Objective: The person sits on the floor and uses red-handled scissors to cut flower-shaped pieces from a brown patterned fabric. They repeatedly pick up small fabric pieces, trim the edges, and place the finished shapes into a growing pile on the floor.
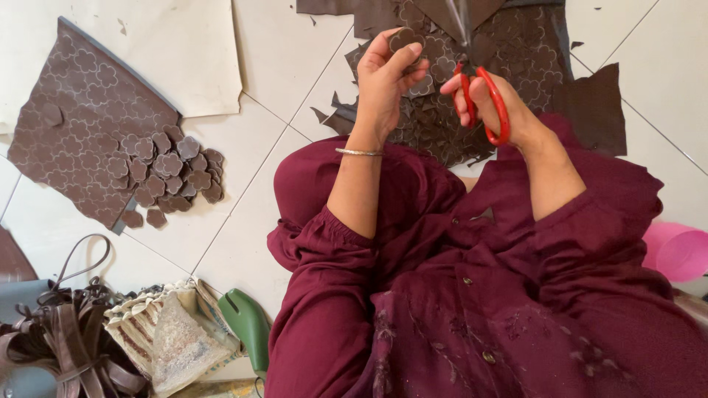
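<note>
White floor tiles (295,59) lie under our brown sheet (516,51). Our left hand (387,77) pinches a flower cutout (404,38); just right, our right hand (490,103) grips red scissors (483,99), blades pointing away.

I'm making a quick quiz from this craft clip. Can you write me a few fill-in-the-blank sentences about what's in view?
1. The right hand holds scissors with ____ handles.
2. The left hand pinches a brown ____-shaped cutout.
3. The left wrist wears a thin ____.

Missing words: red; flower; bangle

Cut pieces (171,173) on sheet (81,118), left of hands (442,88)
</note>
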